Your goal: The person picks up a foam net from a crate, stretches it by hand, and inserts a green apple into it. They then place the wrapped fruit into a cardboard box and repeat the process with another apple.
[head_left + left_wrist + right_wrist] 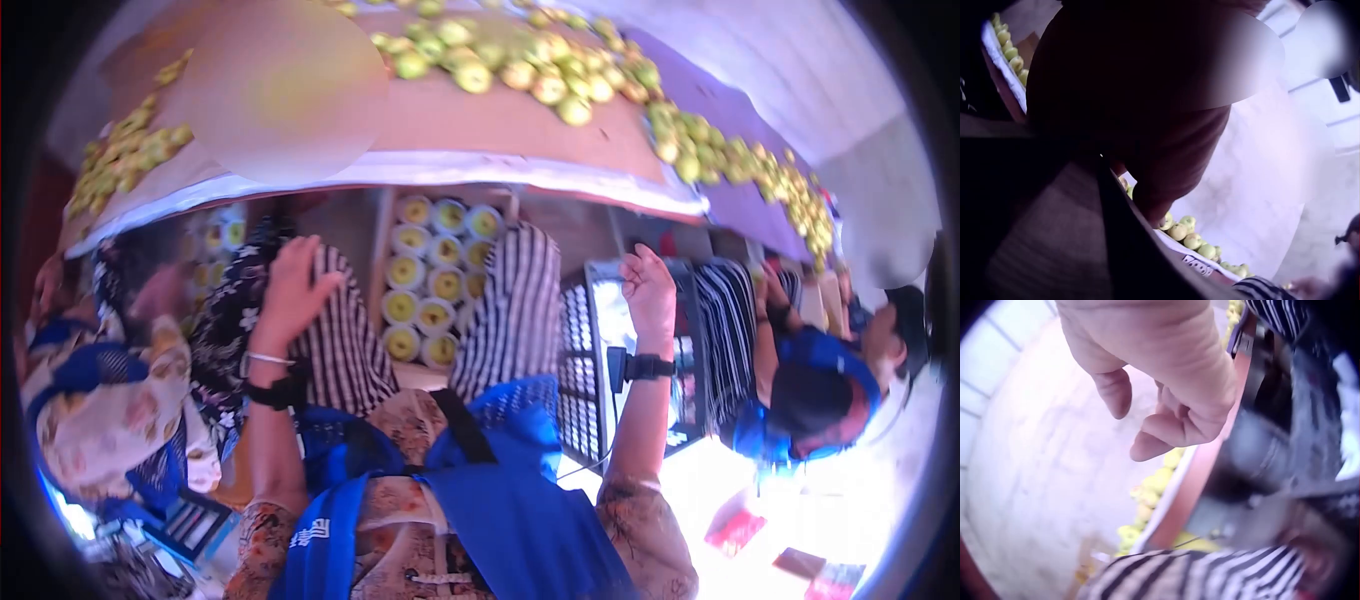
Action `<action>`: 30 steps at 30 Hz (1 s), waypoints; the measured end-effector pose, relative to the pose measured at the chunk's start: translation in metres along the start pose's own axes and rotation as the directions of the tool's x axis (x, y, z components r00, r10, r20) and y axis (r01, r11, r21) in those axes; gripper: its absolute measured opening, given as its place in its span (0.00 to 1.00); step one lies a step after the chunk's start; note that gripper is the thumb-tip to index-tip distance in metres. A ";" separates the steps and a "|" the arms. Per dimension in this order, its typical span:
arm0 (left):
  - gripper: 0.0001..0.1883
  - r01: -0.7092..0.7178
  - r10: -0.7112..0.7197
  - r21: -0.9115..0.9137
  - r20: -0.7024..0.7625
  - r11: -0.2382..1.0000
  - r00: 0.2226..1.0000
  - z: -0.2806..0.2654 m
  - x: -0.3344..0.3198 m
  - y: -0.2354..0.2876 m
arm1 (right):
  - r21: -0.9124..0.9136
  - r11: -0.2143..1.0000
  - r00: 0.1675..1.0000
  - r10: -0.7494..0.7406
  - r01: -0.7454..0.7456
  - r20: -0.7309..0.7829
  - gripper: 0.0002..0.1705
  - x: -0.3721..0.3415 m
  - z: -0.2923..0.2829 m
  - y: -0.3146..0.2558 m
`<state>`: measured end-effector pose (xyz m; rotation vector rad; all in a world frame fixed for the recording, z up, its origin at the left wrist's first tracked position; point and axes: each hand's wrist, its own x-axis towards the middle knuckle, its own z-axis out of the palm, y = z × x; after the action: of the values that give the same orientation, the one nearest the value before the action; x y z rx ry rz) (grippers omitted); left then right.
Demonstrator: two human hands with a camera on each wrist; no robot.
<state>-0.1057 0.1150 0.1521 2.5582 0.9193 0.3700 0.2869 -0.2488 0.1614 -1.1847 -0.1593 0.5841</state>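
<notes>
From where I stand, the head view shows round, yellow-green fruit [575, 110] lying loose on the table [500, 140], and more of it in pale wraps inside a box [424, 378] on the near side of the table, between striped knees. The left hand [300, 290] hangs empty to one side of the box, thumb spread from the fingers; the right hand [650, 290] is raised near the table, beside a black crate [580, 375], fingers loosely bent around nothing. I'd guess each piece is light enough for one hand, firm but easily bruised, perhaps slick on the skin; best cupped round its widest part with soft fingertips, not dug into. There's lettering on the blue strap [309, 532], too small and turned for me to read, and I can make out no brand. In the left wrist view, the hand is a dark shape above the fruit along the table's edge; I can't tell how most of its fingers lie. In the right wrist view, the fingers curl loosely, thumb apart, above the table, with fruit lining its edge.
</notes>
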 end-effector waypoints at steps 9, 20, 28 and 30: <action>0.32 -0.051 0.057 -0.057 0.112 0.997 0.992 0.000 0.014 0.014 | -0.170 0.752 0.673 0.434 -0.637 -0.599 0.26 -0.114 -0.210 0.104; 0.31 -0.099 0.095 0.039 0.102 0.994 0.990 0.007 0.017 0.014 | -0.625 0.492 0.794 0.329 -0.606 -0.511 0.19 -0.081 -0.244 0.083; 0.31 -0.104 0.096 0.123 0.073 0.987 0.993 0.009 0.011 0.023 | -0.773 0.435 0.884 0.298 -0.461 -0.360 0.14 -0.024 -0.247 0.138; 0.31 -0.110 0.101 0.143 0.071 0.984 0.992 0.010 0.011 0.024 | -0.892 0.340 0.953 0.160 -0.299 -0.258 0.14 -0.004 -0.289 0.177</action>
<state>-0.0805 0.1025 0.1550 2.7438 0.8175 0.2574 0.3424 -0.4455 -0.1091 -2.4234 -0.2254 0.6801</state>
